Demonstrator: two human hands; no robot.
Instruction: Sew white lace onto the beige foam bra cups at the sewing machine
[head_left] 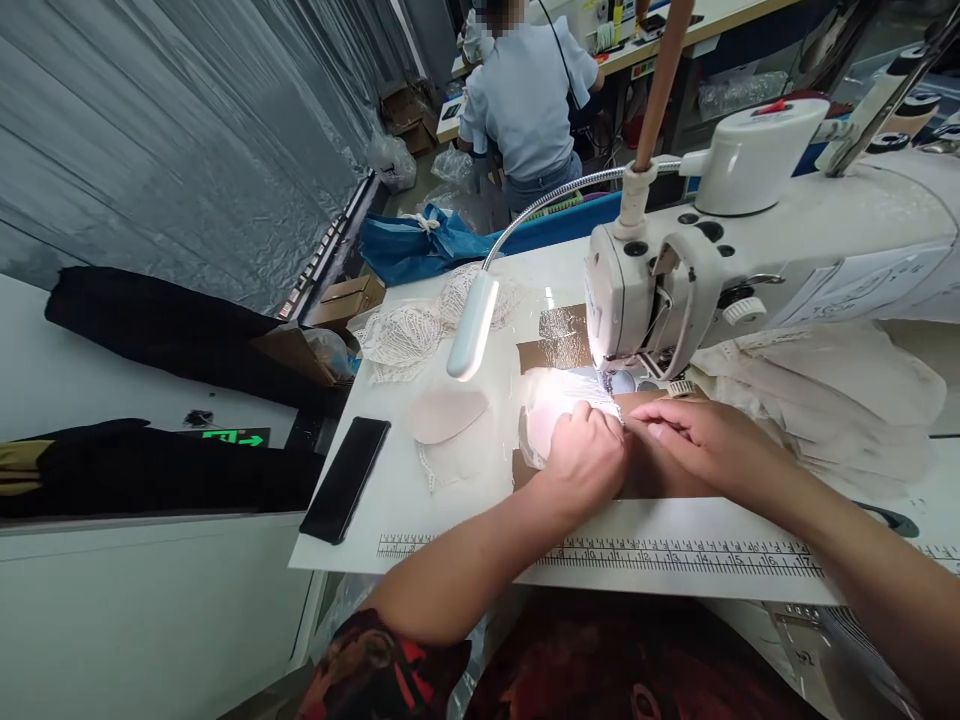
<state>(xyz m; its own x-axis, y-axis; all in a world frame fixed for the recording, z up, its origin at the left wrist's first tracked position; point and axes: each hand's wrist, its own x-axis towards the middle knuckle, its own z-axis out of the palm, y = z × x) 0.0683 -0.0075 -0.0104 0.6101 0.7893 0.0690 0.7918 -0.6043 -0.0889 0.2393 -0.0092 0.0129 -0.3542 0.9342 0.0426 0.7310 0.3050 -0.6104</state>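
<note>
Under the needle of the white sewing machine [637,290] lies a pale lace-edged fabric piece [544,415], brightly lit by a lamp. My left hand [589,455] is closed on its near edge, with the fingers curled down. Just to the right, my right hand [694,435] is closed in a pinch beside the presser foot. What sits between those fingertips is too small to make out. Left of the work, a beige pad [448,416] rests on a pale fabric piece [457,462].
White lace pieces [401,335] lie at the back left, near the lamp head [474,325]. A black phone [345,480] is at the left edge. Stacked pale fabric [832,400] spreads on the right. A ruler strip [675,560] runs along the front. A co-worker [525,100] sits beyond.
</note>
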